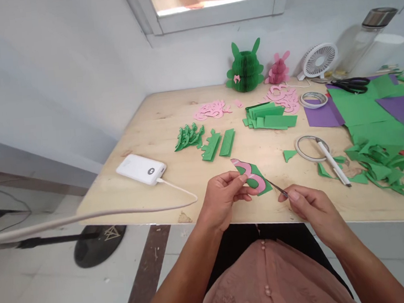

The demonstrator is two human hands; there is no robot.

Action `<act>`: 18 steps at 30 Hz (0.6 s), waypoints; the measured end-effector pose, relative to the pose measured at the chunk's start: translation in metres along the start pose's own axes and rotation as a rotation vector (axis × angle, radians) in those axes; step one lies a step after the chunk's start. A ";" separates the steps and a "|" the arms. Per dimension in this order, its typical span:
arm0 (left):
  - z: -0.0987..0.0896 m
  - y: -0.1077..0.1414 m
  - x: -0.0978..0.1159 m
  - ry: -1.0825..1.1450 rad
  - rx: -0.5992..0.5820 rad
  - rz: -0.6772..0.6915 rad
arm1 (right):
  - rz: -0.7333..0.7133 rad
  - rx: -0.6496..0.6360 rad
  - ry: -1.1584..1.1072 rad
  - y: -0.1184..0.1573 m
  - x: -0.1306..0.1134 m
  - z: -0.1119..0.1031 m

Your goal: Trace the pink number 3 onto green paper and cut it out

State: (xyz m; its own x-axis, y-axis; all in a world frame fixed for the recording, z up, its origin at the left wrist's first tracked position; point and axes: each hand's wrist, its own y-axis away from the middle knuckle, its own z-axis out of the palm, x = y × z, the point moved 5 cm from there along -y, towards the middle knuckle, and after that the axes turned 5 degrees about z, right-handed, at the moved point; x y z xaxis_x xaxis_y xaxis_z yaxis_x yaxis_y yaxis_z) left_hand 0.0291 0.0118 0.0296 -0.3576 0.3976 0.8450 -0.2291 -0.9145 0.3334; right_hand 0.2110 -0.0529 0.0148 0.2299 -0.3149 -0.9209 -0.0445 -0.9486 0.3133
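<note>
My left hand (pixel 223 196) pinches a pink curved paper shape (pixel 257 183) laid over a piece of green paper (pixel 264 187), above the table's front part. In my right hand (pixel 309 206) is a pair of small scissors (pixel 278 188), its handles mostly hidden by the fingers. The blades point up and left, their tips at the right edge of the green paper. Beyond the hands lie a plain green folded strip (pixel 227 142), a green strip with a scalloped edge (pixel 211 146) and a bunch of cut green pieces (pixel 189 137).
A white power bank (pixel 142 169) with a cable is at the left. Green scraps (pixel 383 164), a white pen (pixel 333 163) and a tape roll (pixel 313 99) lie right. Behind stand a green paper figure (pixel 245 72), a pink one (pixel 279 70) and a small fan (pixel 319 61).
</note>
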 end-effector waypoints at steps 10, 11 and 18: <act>-0.001 0.002 0.002 -0.033 -0.004 -0.009 | -0.089 0.070 0.171 0.002 -0.014 0.001; -0.001 0.002 0.002 -0.036 -0.006 -0.008 | -0.097 0.077 0.180 0.002 -0.014 0.001; 0.001 0.004 0.003 -0.058 -0.040 -0.011 | -0.118 0.086 0.232 0.001 -0.014 0.000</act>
State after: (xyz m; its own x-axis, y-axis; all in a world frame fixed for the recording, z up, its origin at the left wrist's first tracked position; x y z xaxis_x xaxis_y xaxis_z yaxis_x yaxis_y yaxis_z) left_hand 0.0280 0.0089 0.0344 -0.3025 0.4013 0.8645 -0.2694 -0.9060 0.3264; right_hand 0.2073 -0.0489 0.0283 0.4549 -0.1957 -0.8687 -0.0845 -0.9806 0.1767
